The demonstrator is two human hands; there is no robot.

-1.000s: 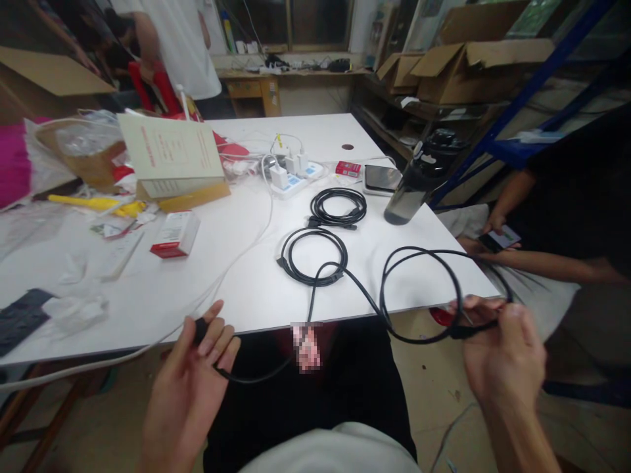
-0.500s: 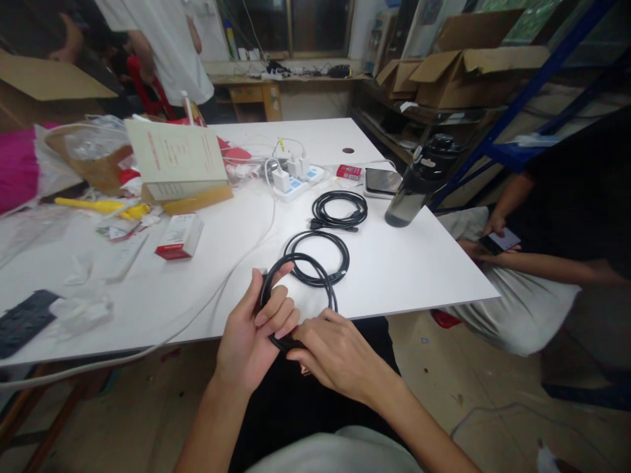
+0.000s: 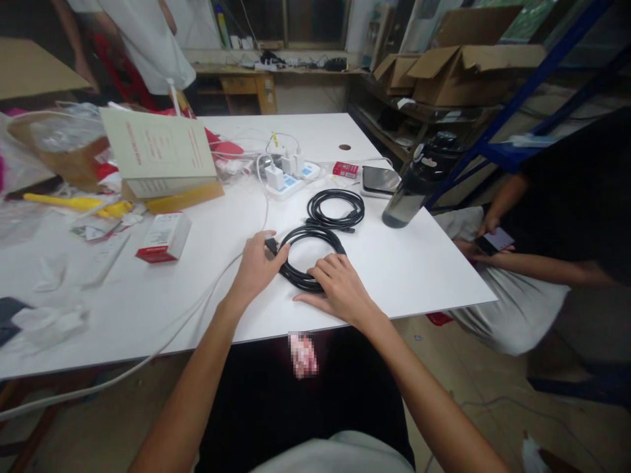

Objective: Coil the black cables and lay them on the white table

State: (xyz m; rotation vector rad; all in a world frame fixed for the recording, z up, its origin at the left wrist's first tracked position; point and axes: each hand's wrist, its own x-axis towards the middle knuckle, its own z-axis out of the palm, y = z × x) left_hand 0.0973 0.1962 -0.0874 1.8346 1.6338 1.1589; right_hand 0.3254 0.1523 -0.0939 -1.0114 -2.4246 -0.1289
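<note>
A black cable coil (image 3: pixel 315 234) lies flat on the white table (image 3: pixel 404 269), just in front of me. My left hand (image 3: pixel 255 266) is closed on the coil's left side, thumb and fingers pinched by a plug end (image 3: pixel 271 246). The fingers of my right hand (image 3: pixel 338 288) lie stretched out flat on the coil's near right part, pressing it to the table. A second black coil (image 3: pixel 336 209) rests just behind, untouched.
Behind the coils are a white power strip (image 3: pixel 290 184) with chargers, a small red box (image 3: pixel 346 170), a dark bottle (image 3: pixel 418 180) and a flat device (image 3: pixel 382 179). A booklet (image 3: pixel 158 151), a red-white box (image 3: pixel 164 236) and clutter fill the left. A seated person's hand (image 3: pixel 488 226) holds a phone at right.
The cable was stretched between my hands off the table edge, then gathered into loops. Now the coil lies on the table, on or by the near coil, with both hands on it.
</note>
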